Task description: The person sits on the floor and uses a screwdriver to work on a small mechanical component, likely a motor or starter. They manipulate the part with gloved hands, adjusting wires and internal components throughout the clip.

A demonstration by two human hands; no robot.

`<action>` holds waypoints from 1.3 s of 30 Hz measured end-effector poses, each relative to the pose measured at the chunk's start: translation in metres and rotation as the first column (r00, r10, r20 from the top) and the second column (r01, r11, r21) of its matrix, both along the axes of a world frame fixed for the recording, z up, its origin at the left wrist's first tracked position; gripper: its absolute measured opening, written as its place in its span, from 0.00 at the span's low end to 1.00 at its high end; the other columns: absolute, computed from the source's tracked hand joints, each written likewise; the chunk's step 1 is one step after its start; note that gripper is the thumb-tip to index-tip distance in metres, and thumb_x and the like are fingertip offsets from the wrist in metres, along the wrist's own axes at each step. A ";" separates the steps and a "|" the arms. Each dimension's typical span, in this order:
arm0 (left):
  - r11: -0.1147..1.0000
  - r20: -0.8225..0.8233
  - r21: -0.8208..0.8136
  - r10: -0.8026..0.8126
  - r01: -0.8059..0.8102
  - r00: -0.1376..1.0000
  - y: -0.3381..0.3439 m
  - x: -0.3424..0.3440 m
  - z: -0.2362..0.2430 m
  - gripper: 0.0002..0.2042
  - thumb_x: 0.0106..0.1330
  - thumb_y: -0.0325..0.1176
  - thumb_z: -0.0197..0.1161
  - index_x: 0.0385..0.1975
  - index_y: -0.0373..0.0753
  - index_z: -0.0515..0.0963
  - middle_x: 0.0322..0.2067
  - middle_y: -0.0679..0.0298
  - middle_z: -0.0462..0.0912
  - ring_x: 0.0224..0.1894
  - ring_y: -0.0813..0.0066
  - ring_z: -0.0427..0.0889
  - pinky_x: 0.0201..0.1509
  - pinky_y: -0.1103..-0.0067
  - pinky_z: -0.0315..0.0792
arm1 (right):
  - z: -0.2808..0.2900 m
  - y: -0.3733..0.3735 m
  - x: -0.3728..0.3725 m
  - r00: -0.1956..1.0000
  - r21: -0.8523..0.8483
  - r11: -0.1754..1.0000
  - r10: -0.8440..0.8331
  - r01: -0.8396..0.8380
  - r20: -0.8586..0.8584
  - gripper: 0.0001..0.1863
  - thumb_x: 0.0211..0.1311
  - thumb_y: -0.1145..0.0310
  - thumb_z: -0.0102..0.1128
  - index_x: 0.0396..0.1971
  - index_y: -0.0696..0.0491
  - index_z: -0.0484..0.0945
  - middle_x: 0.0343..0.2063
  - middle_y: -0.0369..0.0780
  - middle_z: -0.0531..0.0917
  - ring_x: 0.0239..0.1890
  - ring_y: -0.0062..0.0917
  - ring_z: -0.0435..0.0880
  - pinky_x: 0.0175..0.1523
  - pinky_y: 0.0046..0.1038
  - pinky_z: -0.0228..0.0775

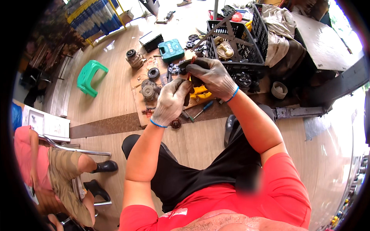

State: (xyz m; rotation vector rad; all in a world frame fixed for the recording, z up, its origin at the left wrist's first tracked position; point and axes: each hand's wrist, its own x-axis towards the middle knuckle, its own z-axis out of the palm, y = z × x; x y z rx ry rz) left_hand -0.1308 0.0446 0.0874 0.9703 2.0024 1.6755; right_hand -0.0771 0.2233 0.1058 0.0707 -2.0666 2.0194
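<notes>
While the left hand (169, 101) pinched the lower end of a thin red piece (193, 60) between closed fingers, the right hand (212, 76) held it higher up, fingers curled, above a yellow part (200, 92) on cardboard (139, 79).

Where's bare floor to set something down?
Bare floor: between the green stool and cardboard; between the black-trousered legs, short of the screwdriver. Crowded: the cardboard around the teal case and beneath the left hand and right hand.
</notes>
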 end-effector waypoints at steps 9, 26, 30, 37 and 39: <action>0.999 0.161 0.047 -0.030 0.023 0.986 0.000 -0.001 -0.001 0.18 0.75 0.44 0.58 0.39 0.31 0.80 0.30 0.63 0.82 0.30 0.74 0.79 0.37 0.77 0.74 | 0.001 0.002 -0.001 0.993 0.132 0.986 -0.096 0.104 -0.062 0.10 0.63 0.66 0.70 0.38 0.57 0.85 0.28 0.35 0.84 0.30 0.14 0.79 0.35 0.20 0.72; 0.870 0.675 0.493 -0.404 0.031 0.618 0.008 -0.003 -0.022 0.20 0.75 0.52 0.56 0.30 0.40 0.73 0.18 0.64 0.68 0.21 0.67 0.72 0.27 0.71 0.67 | 0.011 0.000 0.006 0.997 0.082 0.994 -0.062 0.066 -0.051 0.10 0.67 0.66 0.67 0.37 0.58 0.84 0.26 0.31 0.83 0.30 0.11 0.77 0.34 0.19 0.70; 0.795 0.635 0.595 -0.554 0.116 0.538 0.011 0.000 -0.024 0.22 0.74 0.57 0.53 0.28 0.44 0.73 0.15 0.67 0.63 0.19 0.68 0.69 0.26 0.71 0.63 | 0.013 0.004 0.009 0.987 -0.247 0.968 0.081 -0.045 0.139 0.10 0.68 0.65 0.66 0.39 0.58 0.85 0.27 0.30 0.83 0.31 0.09 0.78 0.36 0.17 0.70; 0.984 0.260 0.144 0.062 -0.102 0.964 0.011 0.000 -0.007 0.19 0.76 0.50 0.55 0.38 0.37 0.79 0.22 0.65 0.77 0.25 0.73 0.77 0.33 0.75 0.72 | 0.003 0.005 0.006 0.998 -0.008 0.998 -0.056 0.056 0.025 0.11 0.66 0.67 0.67 0.40 0.60 0.85 0.30 0.35 0.86 0.32 0.13 0.81 0.40 0.19 0.75; 0.968 -0.207 0.080 0.251 -0.239 0.946 0.013 0.006 -0.009 0.17 0.74 0.43 0.61 0.41 0.31 0.81 0.30 0.62 0.84 0.32 0.79 0.80 0.39 0.80 0.73 | 0.000 0.002 0.005 0.995 0.108 0.989 -0.102 0.102 -0.013 0.12 0.65 0.68 0.67 0.40 0.62 0.84 0.31 0.37 0.87 0.32 0.15 0.81 0.40 0.20 0.76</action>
